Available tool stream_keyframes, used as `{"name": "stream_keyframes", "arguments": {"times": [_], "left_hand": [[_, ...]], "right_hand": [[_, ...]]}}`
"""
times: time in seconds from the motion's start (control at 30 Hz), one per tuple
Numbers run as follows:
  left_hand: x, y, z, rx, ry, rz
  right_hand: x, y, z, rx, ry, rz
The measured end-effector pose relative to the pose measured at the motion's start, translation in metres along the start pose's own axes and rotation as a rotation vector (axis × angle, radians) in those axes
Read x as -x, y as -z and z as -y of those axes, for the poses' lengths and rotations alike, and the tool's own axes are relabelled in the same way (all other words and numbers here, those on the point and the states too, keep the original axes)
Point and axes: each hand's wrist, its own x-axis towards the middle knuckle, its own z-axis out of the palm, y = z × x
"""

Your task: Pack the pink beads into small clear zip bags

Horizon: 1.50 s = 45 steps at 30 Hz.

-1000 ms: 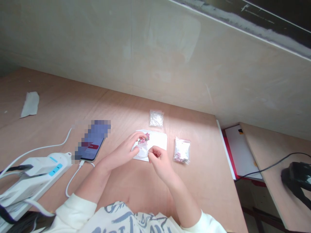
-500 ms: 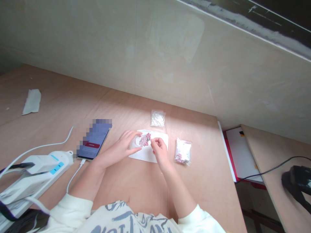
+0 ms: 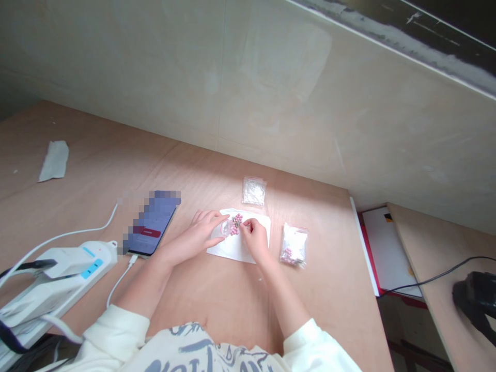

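Over a white paper sheet (image 3: 236,250) my left hand (image 3: 200,234) holds a loop of clear thread (image 3: 225,228) strung with pink beads (image 3: 235,225). The fingers of my right hand (image 3: 253,238) pinch the thread at the beaded part, touching the left hand's work. The thread's exact path is partly hidden by my fingers. To the right of the sheet lies a clear zip bag of pink beads (image 3: 293,245). Above the sheet is a small, clear, flat packet (image 3: 254,191).
A phone (image 3: 153,225) with a pixelated area lies left of my hands, its white cable running to a white power strip (image 3: 58,274). A paper scrap (image 3: 54,161) lies far left on the plywood table (image 3: 217,305). A wall rises behind it. A lower board and black object stand right.
My right hand has moved up from the lower thread to the beads, and my hands are closer together. The view has shifted slightly.
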Motion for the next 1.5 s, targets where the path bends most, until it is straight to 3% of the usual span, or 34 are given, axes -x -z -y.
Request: {"name": "stream_keyframes", "arguments": {"times": [0.23,0.4,0.8,0.93,1.07,1.23,1.5], "left_hand": [[-0.001,-0.007,0.002,0.058,0.048,-0.030],[0.000,-0.005,0.000,0.095,0.070,-0.045],[0.000,-0.009,0.010,0.048,0.044,-0.078],[0.000,-0.012,0.011,0.069,0.078,-0.068],[-0.001,-0.013,0.009,0.083,0.096,-0.040],[-0.001,-0.011,0.010,0.073,0.078,-0.068],[0.000,-0.011,0.012,0.079,0.086,-0.073]], "right_hand": [[0.011,0.001,0.017,-0.267,0.097,0.132],[0.004,-0.001,0.003,-0.076,0.005,-0.017],[-0.002,-0.005,0.000,0.075,0.026,0.046],[0.004,-0.001,0.007,-0.009,0.048,0.042],[0.008,0.002,0.018,-0.142,0.141,0.155],[-0.009,0.000,0.011,0.042,0.097,-0.021],[-0.022,-0.002,-0.002,0.078,0.146,0.007]]}}
